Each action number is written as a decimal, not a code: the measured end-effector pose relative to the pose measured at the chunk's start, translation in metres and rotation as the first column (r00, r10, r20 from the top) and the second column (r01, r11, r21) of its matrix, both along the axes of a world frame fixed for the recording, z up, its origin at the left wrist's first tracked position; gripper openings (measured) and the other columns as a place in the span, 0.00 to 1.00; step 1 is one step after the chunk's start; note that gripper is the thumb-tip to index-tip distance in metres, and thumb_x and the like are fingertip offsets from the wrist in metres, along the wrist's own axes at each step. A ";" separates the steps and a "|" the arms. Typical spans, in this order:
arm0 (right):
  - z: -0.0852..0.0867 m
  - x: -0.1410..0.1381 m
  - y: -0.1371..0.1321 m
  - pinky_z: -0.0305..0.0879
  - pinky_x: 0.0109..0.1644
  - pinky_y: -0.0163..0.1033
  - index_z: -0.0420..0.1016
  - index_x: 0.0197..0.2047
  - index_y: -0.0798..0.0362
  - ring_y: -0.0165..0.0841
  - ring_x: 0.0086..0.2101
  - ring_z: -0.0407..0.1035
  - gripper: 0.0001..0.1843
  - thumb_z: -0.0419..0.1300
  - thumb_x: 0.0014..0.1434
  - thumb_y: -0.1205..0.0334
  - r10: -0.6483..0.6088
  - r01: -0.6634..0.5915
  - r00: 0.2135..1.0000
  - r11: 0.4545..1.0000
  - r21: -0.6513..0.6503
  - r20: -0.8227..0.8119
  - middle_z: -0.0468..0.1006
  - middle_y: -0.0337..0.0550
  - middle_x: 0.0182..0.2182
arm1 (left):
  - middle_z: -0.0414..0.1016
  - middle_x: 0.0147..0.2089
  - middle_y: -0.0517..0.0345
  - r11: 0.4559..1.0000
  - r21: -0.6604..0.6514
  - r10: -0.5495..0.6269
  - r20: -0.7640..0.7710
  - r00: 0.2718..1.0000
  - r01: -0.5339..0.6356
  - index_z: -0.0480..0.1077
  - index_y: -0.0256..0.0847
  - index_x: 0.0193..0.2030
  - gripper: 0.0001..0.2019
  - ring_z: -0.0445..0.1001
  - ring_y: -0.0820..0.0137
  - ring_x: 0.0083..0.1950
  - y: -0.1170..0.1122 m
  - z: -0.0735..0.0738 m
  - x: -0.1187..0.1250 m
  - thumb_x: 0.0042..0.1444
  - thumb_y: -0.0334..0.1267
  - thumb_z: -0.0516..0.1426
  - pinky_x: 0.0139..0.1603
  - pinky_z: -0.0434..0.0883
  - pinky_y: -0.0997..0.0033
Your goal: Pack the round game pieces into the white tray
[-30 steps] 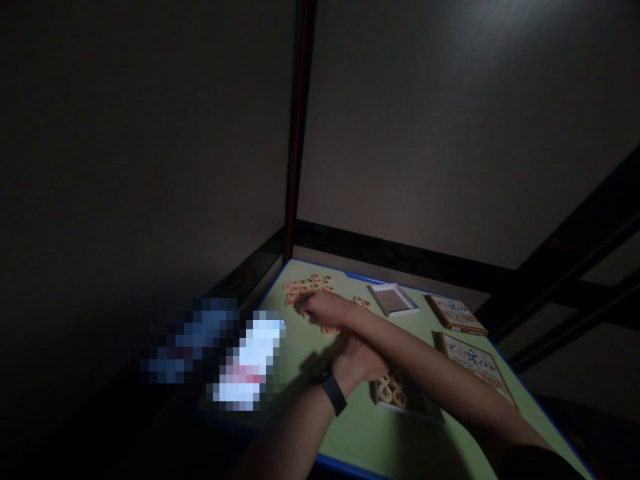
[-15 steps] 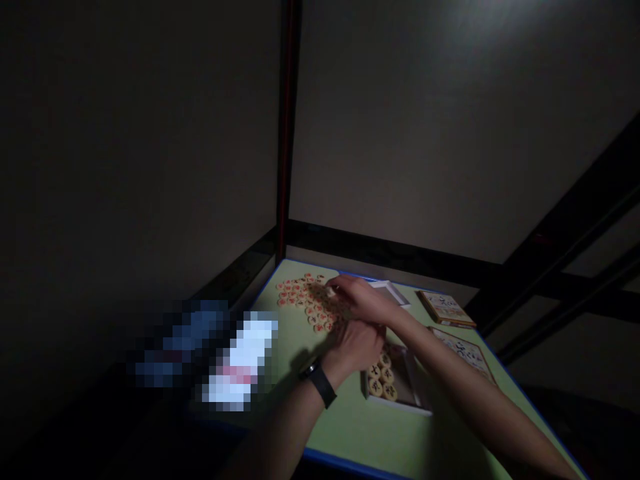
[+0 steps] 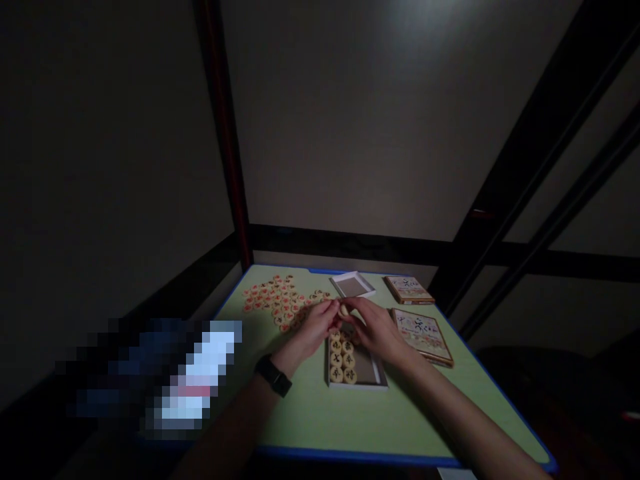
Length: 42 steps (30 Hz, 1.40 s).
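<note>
My right hand (image 3: 373, 327) pinches a round Chinese chess piece (image 3: 344, 311) between thumb and fingers, just above the far end of a shallow open box (image 3: 367, 385). Close against it on the left is my left hand (image 3: 316, 327), wearing a dark watch, its fingers curled together; what they hold is hidden. Inside the box, two columns of black-marked chess pieces (image 3: 343, 360) stand along the left side, and the bare bottom shows on the right. Loose chess pieces (image 3: 273, 297), mostly red-marked with some black, lie spread over the table beyond my left hand.
A second shallow tray (image 3: 354, 287) lies at the back of the green table (image 3: 300, 417). Two printed boxes (image 3: 423, 337) are on the right, one behind the other. A blurred bright patch (image 3: 200, 373) covers the left edge. Walls stand behind and to the left.
My right hand has drawn back from the loose pieces to my left hand, bringing a chess piece over the box. My arms are no longer crossed, and the view has turned right.
</note>
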State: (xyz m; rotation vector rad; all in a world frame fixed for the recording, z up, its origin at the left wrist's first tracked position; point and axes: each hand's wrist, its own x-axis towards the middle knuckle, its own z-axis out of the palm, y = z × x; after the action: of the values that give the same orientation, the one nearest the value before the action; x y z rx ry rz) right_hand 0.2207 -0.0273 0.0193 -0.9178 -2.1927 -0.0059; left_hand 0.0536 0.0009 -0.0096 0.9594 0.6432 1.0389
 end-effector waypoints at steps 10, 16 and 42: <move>-0.008 0.010 -0.002 0.74 0.47 0.43 0.73 0.50 0.51 0.38 0.43 0.74 0.10 0.56 0.66 0.62 -0.042 0.078 0.967 0.988 0.134 -0.251 0.77 0.49 0.43 | 0.74 0.42 0.55 0.996 0.038 -0.086 0.214 0.973 0.080 0.74 0.37 0.40 0.14 0.73 0.73 0.42 -0.002 0.013 -0.006 0.46 0.31 0.69 0.43 0.68 0.76; -0.014 0.006 -0.005 0.74 0.45 0.41 0.72 0.54 0.50 0.37 0.42 0.74 0.13 0.55 0.68 0.61 -0.009 0.055 0.982 0.969 0.241 -0.190 0.77 0.50 0.43 | 0.75 0.40 0.55 0.987 0.075 -0.157 0.216 0.964 0.144 0.73 0.37 0.39 0.16 0.75 0.71 0.43 -0.001 0.009 -0.008 0.43 0.28 0.69 0.51 0.70 0.70; -0.004 0.000 -0.013 0.71 0.47 0.43 0.72 0.52 0.52 0.38 0.42 0.73 0.12 0.57 0.66 0.63 0.148 -0.130 0.982 0.981 0.146 -0.120 0.81 0.50 0.44 | 0.74 0.45 0.54 0.960 0.090 -0.276 0.116 0.954 0.267 0.72 0.40 0.44 0.21 0.74 0.68 0.46 -0.003 0.006 -0.016 0.41 0.27 0.68 0.52 0.70 0.66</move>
State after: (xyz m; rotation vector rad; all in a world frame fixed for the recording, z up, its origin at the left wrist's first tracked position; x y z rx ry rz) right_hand 0.2210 -0.0408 0.0157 -0.6679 -2.1016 -0.0294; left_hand 0.0373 -0.0017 -0.0034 1.0057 0.3567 0.8745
